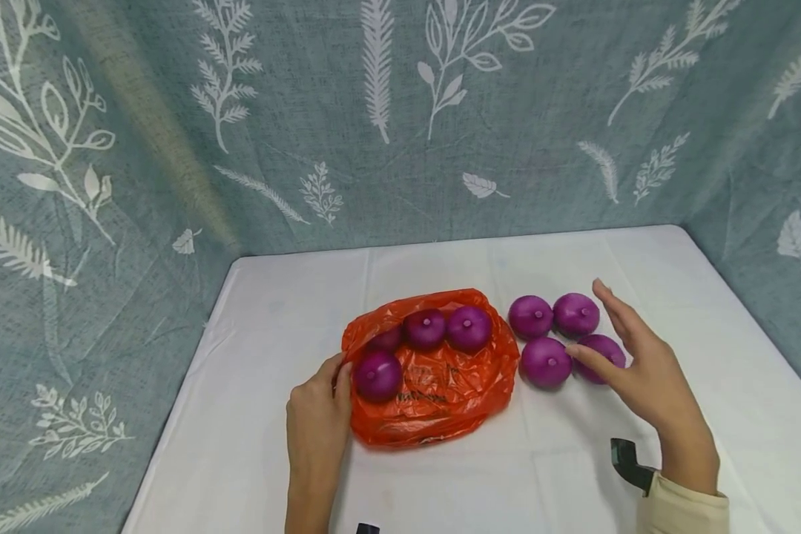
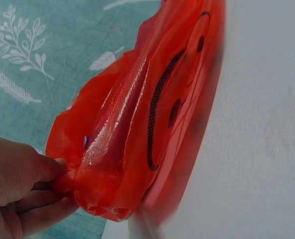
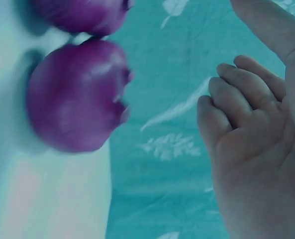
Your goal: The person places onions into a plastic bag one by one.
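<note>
Basically, the biggest thing is the white table (image 1: 254,341), and on it, near the middle, sits a red bag (image 1: 434,371) with its top gaping. Looks like thin, crinkly plastic, so I'd guess it weighs next to nothing, flops easily and could tear if yanked; the rim (image 1: 427,299) seems the spot to pinch. In it I count 4 onions (image 1: 469,328): 1 at the near left, 3 along the back, the leftmost of those partly hidden. Can't tell if more are tucked under the film.

Hands next. The left hand (image 1: 317,415) pinches the bag's left edge, thumb against fingers. The right hand (image 1: 647,374) holds nothing, fingers stretched out and thumb spread, just beside the loose onions (image 1: 546,363); the right wrist view shows a gap to the 2 it catches.

Those loose onions, 4 again, sit in a 2-by-2 bunch just right of the bag. I'd expect firm, fairly weighty, slick-skinned and prone to roll, maybe bruising if dropped. Best hold is probably fingers cupped round the fat middle, not the little nub (image 1: 552,363).
</note>
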`<state>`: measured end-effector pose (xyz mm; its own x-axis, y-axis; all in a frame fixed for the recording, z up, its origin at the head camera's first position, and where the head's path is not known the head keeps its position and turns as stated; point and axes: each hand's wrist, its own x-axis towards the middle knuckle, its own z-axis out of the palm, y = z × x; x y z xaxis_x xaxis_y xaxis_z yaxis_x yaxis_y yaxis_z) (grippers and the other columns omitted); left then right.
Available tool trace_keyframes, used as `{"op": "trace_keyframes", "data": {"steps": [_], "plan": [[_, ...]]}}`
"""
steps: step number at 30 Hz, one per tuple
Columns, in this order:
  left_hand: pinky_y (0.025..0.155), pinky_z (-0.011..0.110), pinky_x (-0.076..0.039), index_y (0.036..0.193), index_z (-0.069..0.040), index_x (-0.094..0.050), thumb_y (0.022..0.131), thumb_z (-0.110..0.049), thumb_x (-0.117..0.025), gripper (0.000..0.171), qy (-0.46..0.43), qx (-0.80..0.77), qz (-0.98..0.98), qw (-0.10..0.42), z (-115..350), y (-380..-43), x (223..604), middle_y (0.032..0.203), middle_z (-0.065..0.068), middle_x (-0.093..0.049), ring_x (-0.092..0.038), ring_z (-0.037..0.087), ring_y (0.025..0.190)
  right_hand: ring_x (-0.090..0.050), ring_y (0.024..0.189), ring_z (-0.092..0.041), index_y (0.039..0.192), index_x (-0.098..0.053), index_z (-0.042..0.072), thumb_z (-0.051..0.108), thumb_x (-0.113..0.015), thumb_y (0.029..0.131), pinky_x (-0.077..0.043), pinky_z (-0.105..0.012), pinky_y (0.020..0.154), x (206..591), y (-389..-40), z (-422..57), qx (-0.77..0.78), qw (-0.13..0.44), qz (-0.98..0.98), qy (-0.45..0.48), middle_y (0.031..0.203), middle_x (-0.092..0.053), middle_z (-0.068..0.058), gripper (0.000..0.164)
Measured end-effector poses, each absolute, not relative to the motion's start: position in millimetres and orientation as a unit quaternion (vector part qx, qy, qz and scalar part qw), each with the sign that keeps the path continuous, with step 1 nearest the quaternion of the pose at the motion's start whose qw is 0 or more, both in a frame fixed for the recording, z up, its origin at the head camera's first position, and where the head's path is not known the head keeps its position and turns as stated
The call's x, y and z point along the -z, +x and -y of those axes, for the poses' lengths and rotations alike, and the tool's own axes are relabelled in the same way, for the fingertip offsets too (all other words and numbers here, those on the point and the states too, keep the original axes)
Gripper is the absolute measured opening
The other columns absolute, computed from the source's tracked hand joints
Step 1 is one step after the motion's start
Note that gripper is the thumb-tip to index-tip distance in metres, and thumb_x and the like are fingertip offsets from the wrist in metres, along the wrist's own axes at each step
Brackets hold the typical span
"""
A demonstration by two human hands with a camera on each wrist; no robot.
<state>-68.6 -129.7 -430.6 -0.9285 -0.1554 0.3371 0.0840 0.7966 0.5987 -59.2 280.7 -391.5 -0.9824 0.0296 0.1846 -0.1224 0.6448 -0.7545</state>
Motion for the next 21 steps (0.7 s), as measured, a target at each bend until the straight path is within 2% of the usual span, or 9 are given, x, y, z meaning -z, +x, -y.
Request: {"op": "trace_keyframes", "data": {"steps": [9, 14, 21], "plan": [[0.068, 0.047, -0.065, 0.124, 0.001, -0.076, 0.102, -0.014, -0.073, 0.027, 0.014, 0.317, 0.928, 0.195, 128.0, -69.7, 431.0, 0.103, 0.020, -0.079, -0.077, 0.032, 0.078, -0.035, 0.148, -0.058, 0.171, -0.020, 0.032, 0.040, -0.086, 0.090, -0.030, -0.081, 0.110, 419.6, -45.0, -305.1, -0.385, 0.035, 0.922, -0.019, 0.173, -0.026, -0.018, 0.104], [0.071, 0.047, -0.065, 0.124, 0.001, -0.076, 0.101, -0.013, -0.074, 0.027, 0.016, 0.317, 0.928, 0.195, 129.1, -69.5, 430.9, 0.104, 0.020, -0.079, -0.078, 0.033, 0.080, -0.034, 0.146, -0.061, 0.171, -0.018, 0.023, 0.044, -0.084, 0.092, -0.031, -0.082, 0.108, 431.8, -42.8, -311.9, -0.371, 0.002, 0.928, -0.041, 0.170, -0.026, -0.026, 0.106], [0.072, 0.048, -0.066, 0.124, 0.001, -0.076, 0.101, -0.013, -0.073, 0.027, 0.019, 0.319, 0.927, 0.195, 129.0, -69.9, 431.5, 0.104, 0.020, -0.079, -0.078, 0.032, 0.080, -0.038, 0.142, -0.063, 0.171, -0.019, 0.016, 0.045, -0.082, 0.093, -0.033, -0.081, 0.106, 441.7, -42.6, -318.4, -0.354, -0.003, 0.934, -0.044, 0.167, -0.030, -0.031, 0.104]]}}
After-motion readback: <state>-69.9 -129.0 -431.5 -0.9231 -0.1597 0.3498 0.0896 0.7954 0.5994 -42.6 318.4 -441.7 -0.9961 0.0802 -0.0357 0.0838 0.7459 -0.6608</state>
